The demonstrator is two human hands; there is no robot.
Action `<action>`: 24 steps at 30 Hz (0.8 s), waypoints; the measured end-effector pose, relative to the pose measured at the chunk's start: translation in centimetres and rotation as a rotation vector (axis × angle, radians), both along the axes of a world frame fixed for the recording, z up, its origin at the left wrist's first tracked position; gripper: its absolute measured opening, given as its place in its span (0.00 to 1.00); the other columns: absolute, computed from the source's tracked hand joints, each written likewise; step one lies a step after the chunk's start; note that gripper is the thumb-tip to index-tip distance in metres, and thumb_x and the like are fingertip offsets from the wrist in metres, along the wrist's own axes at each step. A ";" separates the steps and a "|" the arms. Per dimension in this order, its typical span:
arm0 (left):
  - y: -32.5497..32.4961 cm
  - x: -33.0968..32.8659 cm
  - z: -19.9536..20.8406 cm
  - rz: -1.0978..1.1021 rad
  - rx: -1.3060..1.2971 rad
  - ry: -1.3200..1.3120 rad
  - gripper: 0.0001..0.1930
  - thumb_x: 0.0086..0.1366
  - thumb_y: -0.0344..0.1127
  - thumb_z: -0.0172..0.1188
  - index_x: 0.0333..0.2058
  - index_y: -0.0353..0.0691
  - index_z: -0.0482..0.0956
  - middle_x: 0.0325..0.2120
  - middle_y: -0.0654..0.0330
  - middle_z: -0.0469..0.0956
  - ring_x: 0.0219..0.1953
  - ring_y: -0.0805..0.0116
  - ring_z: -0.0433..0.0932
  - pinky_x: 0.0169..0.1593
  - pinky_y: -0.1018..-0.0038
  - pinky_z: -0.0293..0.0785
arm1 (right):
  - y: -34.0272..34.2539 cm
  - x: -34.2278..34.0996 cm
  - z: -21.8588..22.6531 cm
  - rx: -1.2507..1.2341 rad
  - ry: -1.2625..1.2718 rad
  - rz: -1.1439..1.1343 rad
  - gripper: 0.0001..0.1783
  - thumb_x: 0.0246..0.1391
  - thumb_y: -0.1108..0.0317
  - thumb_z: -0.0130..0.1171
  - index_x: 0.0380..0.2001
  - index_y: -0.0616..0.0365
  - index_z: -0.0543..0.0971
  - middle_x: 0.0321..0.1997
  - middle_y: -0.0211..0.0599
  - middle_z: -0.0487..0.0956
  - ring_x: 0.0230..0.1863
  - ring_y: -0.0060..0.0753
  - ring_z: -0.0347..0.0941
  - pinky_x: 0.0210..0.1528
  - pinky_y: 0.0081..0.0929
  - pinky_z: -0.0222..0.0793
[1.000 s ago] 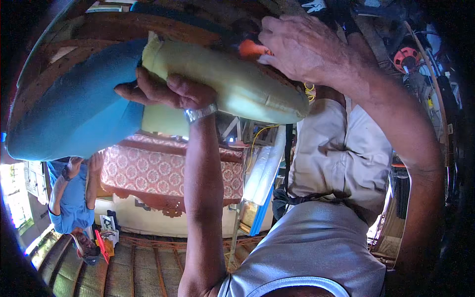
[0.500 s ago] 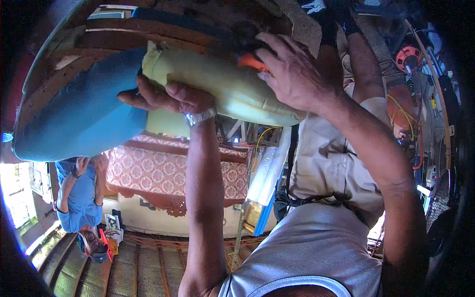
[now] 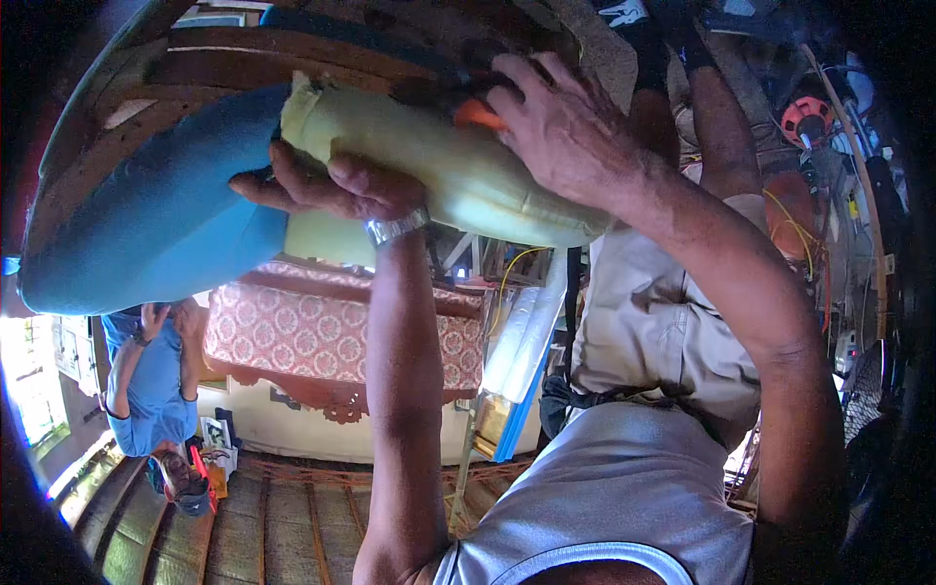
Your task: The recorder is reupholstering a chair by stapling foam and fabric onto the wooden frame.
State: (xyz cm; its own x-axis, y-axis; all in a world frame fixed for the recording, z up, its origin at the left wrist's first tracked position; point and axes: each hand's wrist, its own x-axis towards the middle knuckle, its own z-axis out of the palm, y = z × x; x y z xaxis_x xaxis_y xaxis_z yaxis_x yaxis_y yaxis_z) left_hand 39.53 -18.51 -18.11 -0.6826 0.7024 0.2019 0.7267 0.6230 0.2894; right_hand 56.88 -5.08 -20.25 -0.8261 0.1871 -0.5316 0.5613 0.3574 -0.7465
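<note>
A pale yellow foam pad (image 3: 458,185) lies along a dark wooden frame (image 3: 292,70), its torn end near blue upholstery fabric (image 3: 175,210). My left hand (image 3: 336,185), with a metal watch at the wrist, rests against the foam's left part. Its fingers are spread toward the blue fabric and the thumb lies on the foam. My right hand (image 3: 570,132) is closed around an orange and dark tool (image 3: 478,115) at the foam's far edge. Dark shadow and my fingers hide most of that tool, so I cannot tell its kind.
At the left, another person in a blue shirt (image 3: 156,366) has both hands near the blue upholstery. A red-and-white patterned couch (image 3: 312,327) stands beyond my left arm. Rolled clear plastic (image 3: 526,331) leans beside it. An orange reel (image 3: 807,119) and cords lie on the right.
My right hand and the orange tool have shifted slightly left and farther along the foam's edge. My left hand keeps its place on the foam.
</note>
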 end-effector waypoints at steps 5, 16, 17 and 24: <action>0.1 -0.1 -0.2 0.016 -0.007 0.005 0.36 0.73 0.62 0.36 0.61 0.32 0.64 0.68 0.29 0.42 0.70 0.35 0.46 0.68 0.43 0.48 | 0.5 -0.4 -2.1 -0.020 0.202 -0.065 0.18 0.56 0.55 0.61 0.37 0.61 0.78 0.47 0.47 0.76 0.48 0.45 0.74 0.50 0.38 0.71; -0.4 0.1 -0.1 0.018 0.029 -0.083 0.33 0.74 0.56 0.38 0.62 0.31 0.62 0.69 0.32 0.38 0.72 0.38 0.41 0.70 0.46 0.44 | 0.0 2.2 -1.0 -1.723 -0.206 -1.052 0.26 0.60 0.48 0.57 0.46 0.63 0.78 0.28 0.38 0.78 0.32 0.30 0.78 0.32 0.26 0.72; -0.4 0.0 0.0 -0.013 0.009 -0.064 0.32 0.74 0.55 0.39 0.62 0.31 0.62 0.69 0.32 0.38 0.72 0.38 0.41 0.70 0.46 0.44 | -0.1 3.5 -0.2 -1.754 -0.127 -1.138 0.26 0.62 0.51 0.56 0.52 0.61 0.75 0.37 0.36 0.79 0.33 0.28 0.78 0.32 0.23 0.74; 0.2 0.1 -0.2 -0.029 0.034 -0.103 0.31 0.74 0.53 0.39 0.63 0.32 0.62 0.69 0.31 0.35 0.72 0.37 0.40 0.70 0.44 0.44 | -0.2 4.6 0.4 -0.261 -0.081 -0.303 0.20 0.57 0.65 0.62 0.50 0.63 0.75 0.57 0.51 0.72 0.55 0.43 0.73 0.58 0.38 0.69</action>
